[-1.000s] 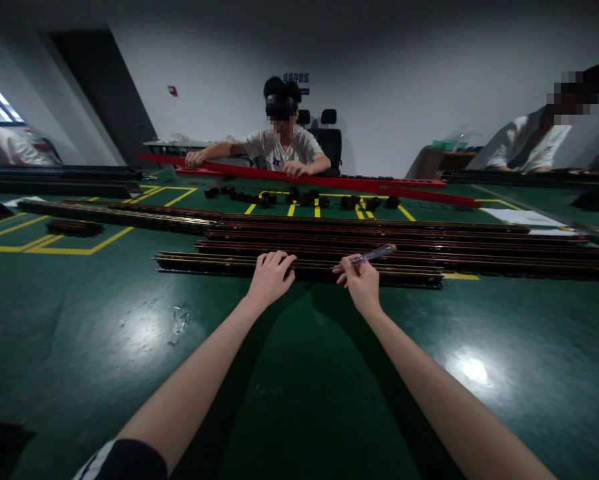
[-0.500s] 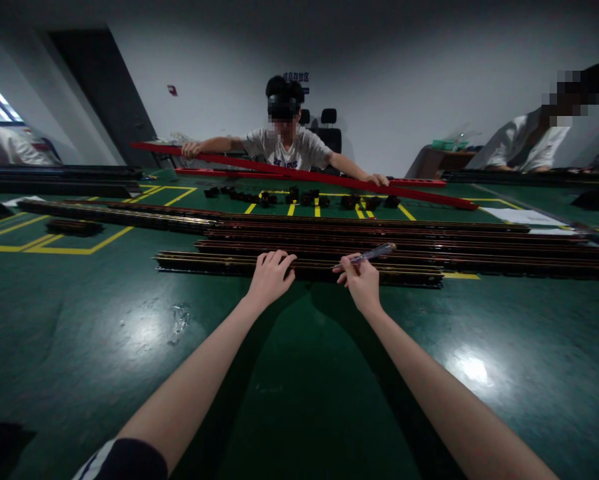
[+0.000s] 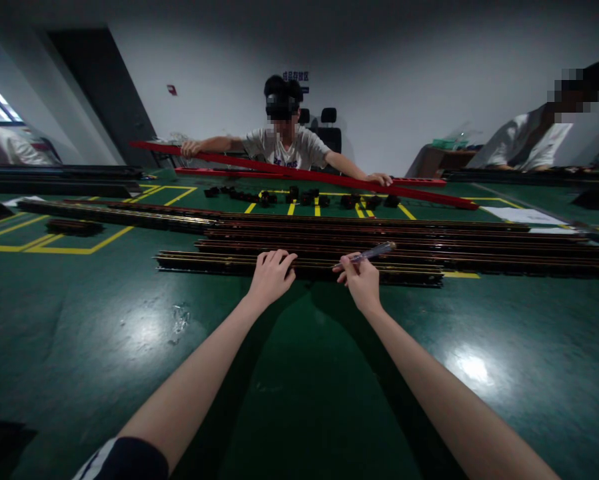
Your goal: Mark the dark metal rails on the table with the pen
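A long black rail with gold-coloured edges lies crosswise on the green table in front of me. My left hand is closed over its middle, fingers curled across the top. Just to the right, my right hand grips a slim screwdriver with a clear handle. The handle leans up to the right, while its tip points down left at the rail; whether it touches cannot be made out. Behind this rail lies a row of similar dark rails, side by side.
Across the table, a person holds a long red bar slantwise. Several small black parts sit between us. Papers lie at the right, and dark profiles are stacked at the left. Another person works at the right.
Both my hands, the screwdriver and the rail hold practically still. The hand of the person opposite, on the right part of the red bar, has shifted very slightly right.
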`<state>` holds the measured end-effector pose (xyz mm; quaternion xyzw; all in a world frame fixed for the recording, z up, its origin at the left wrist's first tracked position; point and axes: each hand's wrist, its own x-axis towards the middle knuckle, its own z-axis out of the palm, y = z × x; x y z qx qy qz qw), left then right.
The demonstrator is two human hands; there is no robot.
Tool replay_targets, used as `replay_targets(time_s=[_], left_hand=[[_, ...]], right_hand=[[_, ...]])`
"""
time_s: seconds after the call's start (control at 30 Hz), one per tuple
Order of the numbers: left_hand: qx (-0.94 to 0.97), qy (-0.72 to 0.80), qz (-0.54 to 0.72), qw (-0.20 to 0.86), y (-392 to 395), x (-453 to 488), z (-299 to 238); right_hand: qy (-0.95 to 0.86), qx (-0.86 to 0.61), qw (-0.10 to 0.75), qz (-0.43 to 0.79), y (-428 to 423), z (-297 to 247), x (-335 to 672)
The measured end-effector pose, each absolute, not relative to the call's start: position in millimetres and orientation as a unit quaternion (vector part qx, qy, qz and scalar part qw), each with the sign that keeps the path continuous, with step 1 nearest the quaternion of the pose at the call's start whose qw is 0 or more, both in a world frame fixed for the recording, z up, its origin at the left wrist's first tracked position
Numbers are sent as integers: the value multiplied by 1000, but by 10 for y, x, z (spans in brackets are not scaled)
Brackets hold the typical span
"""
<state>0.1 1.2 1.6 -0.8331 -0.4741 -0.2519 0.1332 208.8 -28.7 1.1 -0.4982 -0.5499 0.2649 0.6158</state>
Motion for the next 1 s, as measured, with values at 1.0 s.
replay_targets(time_s=[1.0], left_hand=[[-824,-487,-250,146,11,-19,19]], right_hand=[[-563,-508,603,246,-322,55,2048]])
